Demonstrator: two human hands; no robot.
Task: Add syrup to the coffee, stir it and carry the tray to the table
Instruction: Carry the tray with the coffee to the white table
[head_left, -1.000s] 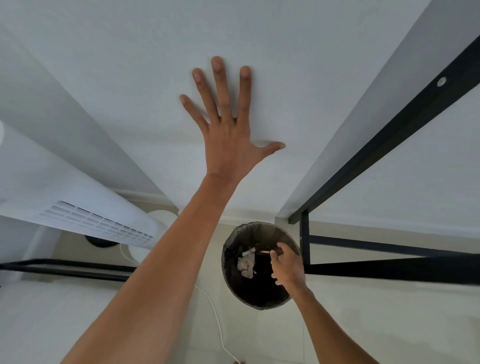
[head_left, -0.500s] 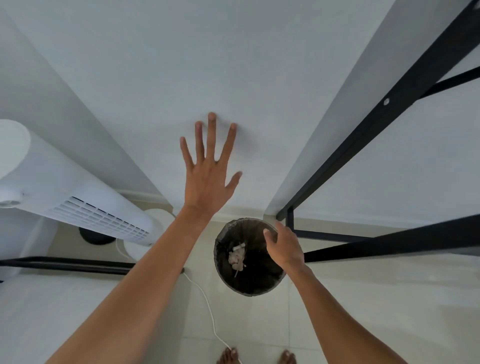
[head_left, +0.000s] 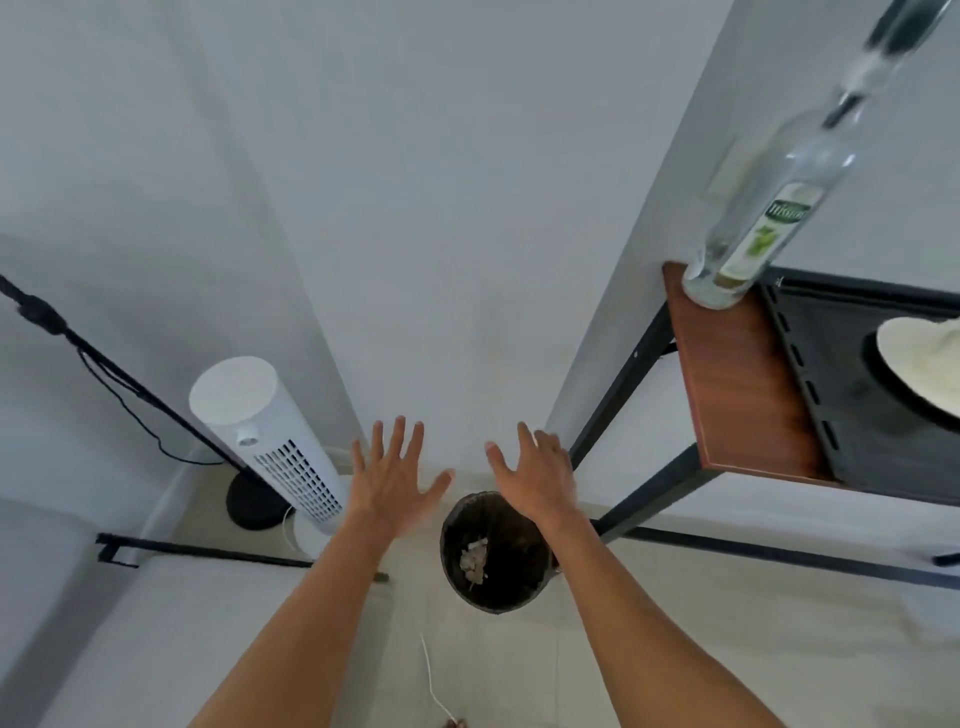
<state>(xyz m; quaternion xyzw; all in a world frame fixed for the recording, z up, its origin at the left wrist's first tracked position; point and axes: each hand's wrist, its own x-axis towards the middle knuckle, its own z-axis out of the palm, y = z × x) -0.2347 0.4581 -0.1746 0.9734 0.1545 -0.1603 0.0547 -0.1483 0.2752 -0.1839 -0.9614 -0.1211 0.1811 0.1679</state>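
Hands empty above waste bin (head_left: 493, 551).
Left hand (head_left: 392, 483) and right hand (head_left: 537, 480) spread, holding nothing; syrup bottle (head_left: 763, 218) on shelf, tray (head_left: 852, 374) uncarried.

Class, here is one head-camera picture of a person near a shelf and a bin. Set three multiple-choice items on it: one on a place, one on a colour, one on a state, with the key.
1. Where does the glass bottle stand?
A. in the bin
B. on the wooden shelf's corner
C. on the floor

2. What colour is the tower fan?
A. white
B. red
C. black

3. How are the hands?
A. both holding the bottle
B. both fists
C. both open and empty

Key: B, its base rests on the shelf edge; A, its body is white; C, the left hand and right hand have spread fingers above the bin.
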